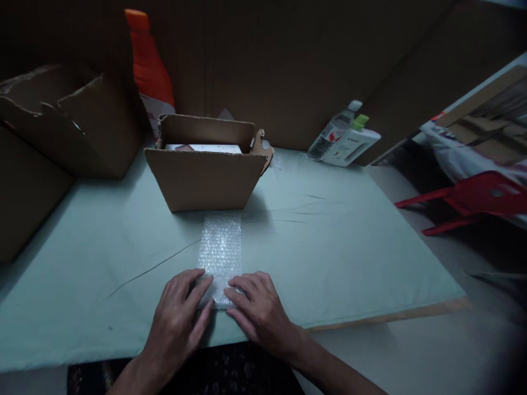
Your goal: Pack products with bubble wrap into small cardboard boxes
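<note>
A strip of clear bubble wrap (221, 244) lies flat on the pale green cloth (329, 247), running away from me toward an open cardboard box (206, 178). My left hand (179, 318) rests on the strip's near left corner, fingers stretched flat. My right hand (257, 312) presses the near right corner, fingers also spread and flat. Both hands touch the near end of the bubble wrap, and that end is partly hidden under them. Inside the box a white flat item (203, 147) shows.
An orange-topped bottle (149, 66) stands behind the box. White bottles (346, 140) lie at the back right. Cardboard pieces (69, 120) stack at the left, and a cardboard wall rises behind. A red plastic chair (473, 200) sits to the right, beyond the table edge.
</note>
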Demonstrator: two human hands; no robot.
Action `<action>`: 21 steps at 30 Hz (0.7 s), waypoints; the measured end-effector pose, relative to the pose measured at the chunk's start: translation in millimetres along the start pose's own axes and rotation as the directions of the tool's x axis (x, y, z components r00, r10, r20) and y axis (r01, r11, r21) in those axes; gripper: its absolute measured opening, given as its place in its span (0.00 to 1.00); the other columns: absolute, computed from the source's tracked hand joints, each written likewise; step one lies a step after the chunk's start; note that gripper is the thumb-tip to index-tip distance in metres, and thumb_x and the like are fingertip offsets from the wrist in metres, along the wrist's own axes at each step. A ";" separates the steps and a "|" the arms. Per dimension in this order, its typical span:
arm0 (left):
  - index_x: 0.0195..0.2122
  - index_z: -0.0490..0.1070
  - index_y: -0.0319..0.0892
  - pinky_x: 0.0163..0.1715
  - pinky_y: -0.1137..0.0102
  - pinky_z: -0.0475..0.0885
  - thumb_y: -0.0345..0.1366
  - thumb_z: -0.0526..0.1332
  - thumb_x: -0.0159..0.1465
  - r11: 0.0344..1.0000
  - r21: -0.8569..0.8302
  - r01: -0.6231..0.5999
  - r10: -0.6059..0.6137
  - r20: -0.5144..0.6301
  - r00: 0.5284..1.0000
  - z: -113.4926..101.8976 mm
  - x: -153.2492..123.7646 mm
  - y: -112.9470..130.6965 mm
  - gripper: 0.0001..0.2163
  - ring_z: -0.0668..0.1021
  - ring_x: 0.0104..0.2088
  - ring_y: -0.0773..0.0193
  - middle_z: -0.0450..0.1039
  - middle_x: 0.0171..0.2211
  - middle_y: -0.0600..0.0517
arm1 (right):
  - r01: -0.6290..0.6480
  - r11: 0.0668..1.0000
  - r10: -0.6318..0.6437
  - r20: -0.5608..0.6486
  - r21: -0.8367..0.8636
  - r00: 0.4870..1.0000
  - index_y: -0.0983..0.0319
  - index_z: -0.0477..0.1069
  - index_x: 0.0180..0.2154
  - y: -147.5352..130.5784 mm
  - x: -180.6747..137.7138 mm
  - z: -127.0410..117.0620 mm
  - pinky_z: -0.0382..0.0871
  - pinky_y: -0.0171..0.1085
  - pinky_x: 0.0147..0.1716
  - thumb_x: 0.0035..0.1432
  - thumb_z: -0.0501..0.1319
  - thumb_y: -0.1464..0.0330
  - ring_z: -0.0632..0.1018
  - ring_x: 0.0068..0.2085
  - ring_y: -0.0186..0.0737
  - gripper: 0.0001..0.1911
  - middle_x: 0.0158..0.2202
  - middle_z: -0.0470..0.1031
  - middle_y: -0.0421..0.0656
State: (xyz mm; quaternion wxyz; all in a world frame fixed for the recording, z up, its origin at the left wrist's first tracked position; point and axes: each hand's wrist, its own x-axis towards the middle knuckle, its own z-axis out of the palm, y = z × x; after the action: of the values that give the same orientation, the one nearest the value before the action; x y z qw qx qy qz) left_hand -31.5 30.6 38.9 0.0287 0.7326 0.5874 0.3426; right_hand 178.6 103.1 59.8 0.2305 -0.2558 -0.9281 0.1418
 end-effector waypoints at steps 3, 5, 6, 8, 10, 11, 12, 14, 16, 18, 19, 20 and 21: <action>0.56 0.68 0.42 0.51 0.57 0.73 0.28 0.60 0.65 0.995 -0.071 -0.074 0.079 0.056 0.995 -9.0 -3.9 -0.4 0.18 0.74 0.52 0.54 0.74 0.50 0.43 | -0.043 0.987 0.044 -0.004 0.152 0.999 0.61 0.71 0.48 3.3 4.6 2.7 0.66 0.44 0.43 0.69 0.58 0.70 0.77 0.40 0.42 0.08 0.39 0.80 0.44; 0.57 0.67 0.42 0.49 0.61 0.74 0.25 0.58 0.66 0.986 -0.151 -0.069 0.080 0.066 0.995 -14.3 -3.6 -0.4 0.18 0.76 0.48 0.58 0.77 0.45 0.46 | -0.085 0.965 0.084 0.013 0.249 0.996 0.61 0.71 0.49 4.5 5.8 2.1 0.67 0.43 0.41 0.68 0.59 0.69 0.77 0.36 0.39 0.09 0.38 0.81 0.42; 0.57 0.66 0.43 0.47 0.63 0.75 0.24 0.57 0.66 0.981 -0.186 -0.048 0.061 0.065 0.996 -15.6 -2.3 -0.7 0.19 0.77 0.46 0.60 0.77 0.44 0.47 | -0.100 0.959 0.100 0.014 0.265 0.995 0.61 0.71 0.49 4.9 5.7 1.1 0.68 0.43 0.41 0.68 0.60 0.69 0.77 0.37 0.39 0.09 0.39 0.81 0.43; 0.58 0.65 0.43 0.42 0.65 0.76 0.26 0.57 0.67 0.976 -0.217 0.006 0.007 0.063 0.998 -15.1 2.4 -2.3 0.19 0.77 0.43 0.60 0.78 0.41 0.48 | -0.106 0.965 0.118 -0.034 0.239 0.992 0.61 0.71 0.50 5.7 5.0 -1.3 0.69 0.44 0.43 0.67 0.59 0.68 0.77 0.43 0.43 0.10 0.44 0.79 0.47; 0.58 0.65 0.44 0.40 0.65 0.76 0.28 0.58 0.67 0.983 -0.180 0.039 -0.030 0.050 0.998 -11.2 8.0 -5.7 0.18 0.78 0.40 0.60 0.77 0.39 0.49 | -0.079 0.982 0.097 -0.098 0.171 0.990 0.61 0.71 0.51 6.9 4.6 -3.1 0.69 0.46 0.46 0.66 0.59 0.67 0.75 0.50 0.48 0.12 0.50 0.75 0.51; 0.57 0.65 0.45 0.39 0.64 0.76 0.29 0.58 0.68 0.989 -0.140 0.043 -0.039 0.031 0.999 -8.8 10.3 -7.9 0.17 0.78 0.40 0.60 0.77 0.39 0.48 | -0.059 0.990 0.072 -0.097 0.130 0.993 0.62 0.70 0.51 7.8 5.0 -3.4 0.68 0.48 0.48 0.66 0.60 0.67 0.74 0.52 0.50 0.13 0.53 0.74 0.53; 0.57 0.66 0.44 0.40 0.64 0.76 0.30 0.59 0.68 0.994 -0.098 0.041 -0.040 0.008 0.999 -6.7 11.9 -10.1 0.17 0.78 0.41 0.59 0.77 0.40 0.48 | -0.040 0.995 0.046 -0.069 0.090 0.997 0.62 0.70 0.52 8.8 5.9 -3.3 0.68 0.50 0.49 0.65 0.61 0.67 0.73 0.54 0.51 0.14 0.54 0.73 0.53; 0.57 0.67 0.43 0.43 0.61 0.76 0.30 0.59 0.67 0.999 -0.033 0.018 -0.019 -0.024 1.000 -4.9 11.9 -13.5 0.17 0.77 0.44 0.57 0.75 0.44 0.45 | -0.014 1.000 0.014 0.009 0.025 1.000 0.61 0.70 0.52 11.4 8.8 -1.8 0.67 0.51 0.50 0.65 0.61 0.68 0.73 0.53 0.52 0.14 0.54 0.74 0.53; 0.57 0.67 0.43 0.46 0.59 0.76 0.31 0.61 0.66 1.000 -0.013 -0.012 0.011 -0.013 1.000 -7.2 7.9 -14.3 0.17 0.76 0.48 0.55 0.74 0.48 0.42 | -0.018 0.999 0.016 0.045 0.027 0.999 0.61 0.71 0.51 14.0 12.1 0.0 0.66 0.49 0.48 0.66 0.60 0.69 0.75 0.50 0.50 0.12 0.50 0.77 0.51; 0.57 0.68 0.43 0.47 0.60 0.76 0.31 0.61 0.66 0.999 -0.045 -0.028 0.029 0.023 0.999 -12.7 1.6 -12.2 0.18 0.76 0.50 0.55 0.74 0.49 0.42 | -0.036 0.991 0.030 0.042 0.126 0.999 0.61 0.71 0.50 15.7 14.4 0.6 0.67 0.46 0.46 0.67 0.59 0.69 0.77 0.44 0.45 0.11 0.44 0.80 0.47; 0.57 0.68 0.43 0.47 0.61 0.76 0.31 0.61 0.66 0.997 -0.075 -0.025 0.028 0.040 0.999 -15.8 -1.4 -10.4 0.18 0.76 0.49 0.56 0.75 0.48 0.43 | -0.051 0.980 0.042 0.051 0.192 0.998 0.61 0.71 0.51 15.9 14.9 0.3 0.67 0.45 0.45 0.68 0.59 0.68 0.77 0.42 0.44 0.11 0.42 0.80 0.45; 0.58 0.67 0.44 0.47 0.63 0.76 0.30 0.60 0.66 0.994 -0.109 -0.014 0.020 0.053 0.998 -18.5 -3.9 -8.4 0.18 0.76 0.49 0.57 0.75 0.47 0.45 | -0.072 0.964 0.055 0.074 0.255 0.996 0.61 0.71 0.52 15.7 14.9 -0.4 0.67 0.44 0.44 0.68 0.60 0.67 0.78 0.40 0.42 0.12 0.41 0.81 0.44; 0.58 0.67 0.44 0.46 0.64 0.76 0.29 0.59 0.66 0.990 -0.142 0.001 0.008 0.064 0.998 -20.6 -5.5 -6.5 0.18 0.77 0.48 0.58 0.76 0.46 0.46 | -0.094 0.948 0.066 0.102 0.303 0.993 0.61 0.71 0.52 15.2 14.7 -1.2 0.67 0.44 0.44 0.68 0.60 0.66 0.78 0.39 0.41 0.13 0.41 0.81 0.44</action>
State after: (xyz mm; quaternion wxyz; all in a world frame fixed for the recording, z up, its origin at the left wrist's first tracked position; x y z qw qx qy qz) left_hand -48.4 20.3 49.1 0.0989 0.7404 0.5589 0.3601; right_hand 174.2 123.8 60.3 0.2193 -0.2477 -0.8930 0.3052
